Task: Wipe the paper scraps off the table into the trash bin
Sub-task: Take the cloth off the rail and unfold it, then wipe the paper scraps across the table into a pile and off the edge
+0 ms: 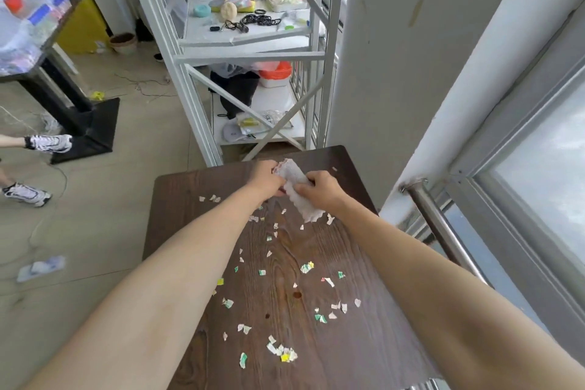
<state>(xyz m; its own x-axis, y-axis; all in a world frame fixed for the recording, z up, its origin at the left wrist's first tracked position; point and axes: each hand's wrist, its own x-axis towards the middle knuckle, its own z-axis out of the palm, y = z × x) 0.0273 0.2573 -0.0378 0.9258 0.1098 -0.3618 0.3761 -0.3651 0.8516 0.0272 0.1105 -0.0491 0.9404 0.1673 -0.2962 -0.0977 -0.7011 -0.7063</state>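
Over the far end of the dark wood-grain tabletop point(364, 342) two bare forearms reach out, and both hands meet on one cloth point(296, 188). The left hand point(265, 177) is closed around the cloth's upper end, fingers curled under it; the right hand point(319, 188) pinches its middle with thumb on top and fingers wrapped beneath. The cloth is a single pale, nubby rag with a scalloped edge, hanging down so that its lower corner is at or just above the wood; I cannot tell whether it touches.

Paper scraps point(281, 353) lie scattered down the length of the tabletop: several dozen small torn bits, too many and too small to count one by one, mostly white with some green, yellow and pink. They bunch into a loose heap near the front edge and thin out toward the hands, with three or four apart near the left edge.

The tabletop has rounded corners, and its near edge is cut off by the bottom of the view. No trash bin can be made out anywhere in view.

Beyond stands one white metal shelf rack point(253, 51) with cluttered shelves, its small items blurred. At the left, two sneakered feet point(47, 143) of another person show, the rest cut off. A steel rail point(443, 228) runs along the window on the right.
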